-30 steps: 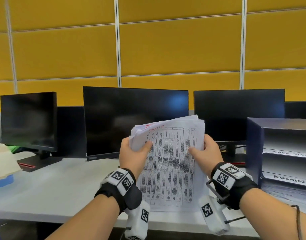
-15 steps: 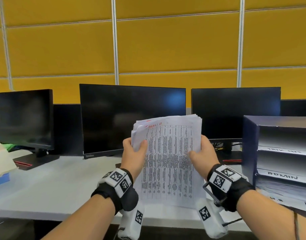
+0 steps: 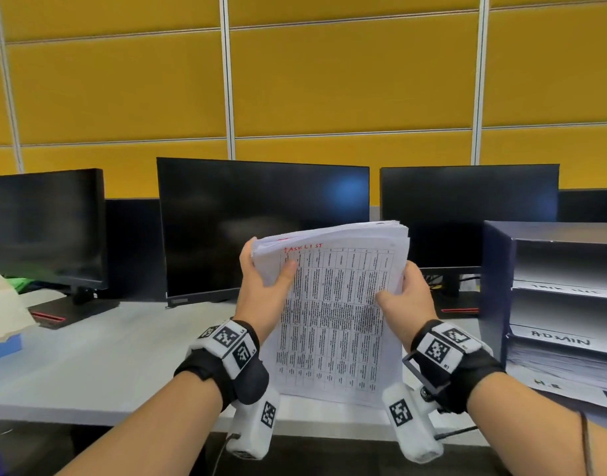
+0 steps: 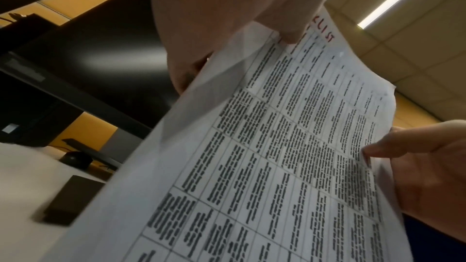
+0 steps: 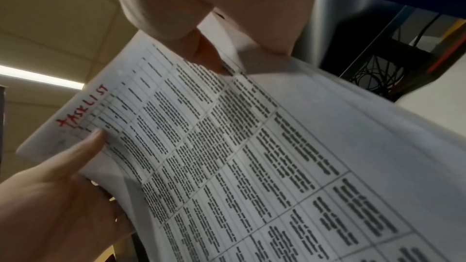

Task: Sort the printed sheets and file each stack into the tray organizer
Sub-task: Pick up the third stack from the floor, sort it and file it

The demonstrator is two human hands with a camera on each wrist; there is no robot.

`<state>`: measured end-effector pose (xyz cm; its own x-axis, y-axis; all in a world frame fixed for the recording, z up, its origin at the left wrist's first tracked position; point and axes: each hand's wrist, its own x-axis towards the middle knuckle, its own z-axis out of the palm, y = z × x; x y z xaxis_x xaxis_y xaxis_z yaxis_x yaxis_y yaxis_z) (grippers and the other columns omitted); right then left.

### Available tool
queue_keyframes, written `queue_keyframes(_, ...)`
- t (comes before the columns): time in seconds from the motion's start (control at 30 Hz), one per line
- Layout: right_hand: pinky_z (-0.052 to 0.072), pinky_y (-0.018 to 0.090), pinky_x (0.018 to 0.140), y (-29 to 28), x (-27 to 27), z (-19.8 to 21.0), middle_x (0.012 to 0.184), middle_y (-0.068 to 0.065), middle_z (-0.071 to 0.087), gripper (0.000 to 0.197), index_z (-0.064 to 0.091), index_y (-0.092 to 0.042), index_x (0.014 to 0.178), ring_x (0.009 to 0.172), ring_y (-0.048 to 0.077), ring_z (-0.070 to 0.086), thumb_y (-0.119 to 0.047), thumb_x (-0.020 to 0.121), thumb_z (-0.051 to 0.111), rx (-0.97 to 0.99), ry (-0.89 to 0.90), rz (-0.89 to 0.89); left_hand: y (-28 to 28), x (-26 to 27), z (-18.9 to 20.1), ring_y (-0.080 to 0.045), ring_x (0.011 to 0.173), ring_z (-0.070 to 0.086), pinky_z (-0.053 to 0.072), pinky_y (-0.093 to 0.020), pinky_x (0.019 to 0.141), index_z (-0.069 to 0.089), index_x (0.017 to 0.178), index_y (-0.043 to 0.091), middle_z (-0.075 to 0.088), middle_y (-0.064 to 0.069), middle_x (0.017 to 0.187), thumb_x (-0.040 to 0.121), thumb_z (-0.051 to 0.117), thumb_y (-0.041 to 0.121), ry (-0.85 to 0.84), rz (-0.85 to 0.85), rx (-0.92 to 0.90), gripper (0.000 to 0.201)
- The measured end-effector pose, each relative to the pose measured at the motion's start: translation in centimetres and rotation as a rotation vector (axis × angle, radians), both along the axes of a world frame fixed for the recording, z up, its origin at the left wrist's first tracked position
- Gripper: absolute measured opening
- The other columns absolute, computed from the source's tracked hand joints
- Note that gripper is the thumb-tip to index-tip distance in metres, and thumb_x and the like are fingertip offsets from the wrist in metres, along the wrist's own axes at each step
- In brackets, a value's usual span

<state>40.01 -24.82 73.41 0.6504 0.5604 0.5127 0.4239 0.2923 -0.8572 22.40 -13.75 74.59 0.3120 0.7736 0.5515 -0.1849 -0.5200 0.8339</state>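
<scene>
Two labelled shelves (image 3: 563,341) head-view only

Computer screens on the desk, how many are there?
3: the left monitor, the middle monitor behind the held papers, and the right monitor beside the tray organizer. More may be out of frame.

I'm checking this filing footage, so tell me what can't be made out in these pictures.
- Stack of sheets: table text too small and blurred in every view; only the red TASK LIST heading reads.
- Tray organizer: cut off by the head view's right edge; top label blurred, ADMIN legible.
- Left hand, right hand: fingers hidden behind the paper.
</scene>
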Motion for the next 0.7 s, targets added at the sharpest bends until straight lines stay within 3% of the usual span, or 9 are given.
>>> queue_keyframes(0.1,0.048,0.017,0.067,0.1,-0.2,0.0,0.106,-0.005,0.061,0.050,0.045,-0.016,0.122,0.099,0.012,0.060,0.008,0.080,0.061,-0.029,0.011,0.044,0.0,0.0,0.0,-0.016,0.112,0.057,0.051,-0.036,0.091,0.013,0.143,0.041,0.053,0.002,0.126,0.092,0.060,0.035,-0.003,0.000,-0.006,0.069)
queue_keyframes(0.23,0.048,0.016,0.066,0.1,-0.5,0.6,0.111,0.000,0.064,0.038,0.055,-0.013,0.119,0.097,0.014,0.061,0.003,0.084,0.060,-0.051,-0.042,-0.012,-0.1,-0.1,0.5,-0.013,0.095,0.064,0.052,-0.027,0.072,0.044,0.126,0.024,0.063,0.000,0.112,0.098,0.049,0.037,0.010,0.077,-0.088,0.031)
queue_keyframes(0.33,0.048,0.010,0.058,0.2,-1.2,1.2,0.105,-0.004,0.063,0.033,0.056,-0.014,0.116,0.090,0.007,0.060,0.002,0.088,0.056,0.014,-0.074,-0.045,-0.5,0.1,1.1,-0.015,0.090,0.064,0.053,-0.034,0.077,0.048,0.114,0.023,0.063,0.000,0.104,0.101,0.042,0.035,-0.017,0.145,-0.071,0.018)
queue_keyframes(0.4,0.048,0.011,0.059,0.5,-1.6,1.0,0.100,-0.006,0.062,0.033,0.056,-0.013,0.116,0.085,0.003,0.059,0.003,0.088,0.055,0.028,-0.066,-0.043,-0.6,0.2,1.1,-0.017,0.092,0.064,0.055,-0.039,0.081,0.042,0.118,0.023,0.061,0.000,0.104,0.102,0.041,0.034,-0.017,0.136,-0.082,0.020)
queue_keyframes(0.5,0.045,0.015,0.068,1.0,-1.5,0.0,0.105,-0.001,0.060,0.042,0.050,-0.009,0.123,0.091,0.011,0.058,0.005,0.084,0.057,-0.031,-0.002,-0.021,0.0,0.0,0.1,-0.021,0.094,0.064,0.055,-0.044,0.083,0.038,0.116,0.024,0.059,-0.002,0.105,0.100,0.044,0.038,0.072,0.107,-0.127,0.022)
queue_keyframes(0.6,0.047,0.020,0.073,0.9,-0.9,-0.6,0.110,0.000,0.058,0.049,0.045,-0.010,0.127,0.097,0.014,0.057,0.006,0.083,0.059,-0.051,0.058,0.001,1.0,-0.4,-0.9,-0.025,0.094,0.067,0.056,-0.050,0.084,0.050,0.121,0.025,0.066,-0.006,0.109,0.092,0.046,0.053,0.192,0.039,-0.101,0.040)
queue_keyframes(0.7,0.048,0.031,0.085,1.0,-0.8,-0.6,0.112,-0.001,0.059,0.048,0.044,-0.013,0.125,0.102,0.015,0.058,0.005,0.084,0.060,-0.112,0.047,0.054,2.3,-0.7,-1.7,-0.019,0.103,0.064,0.052,-0.052,0.092,0.045,0.129,0.027,0.063,0.001,0.116,0.084,0.047,0.062,0.224,0.011,-0.154,0.057)
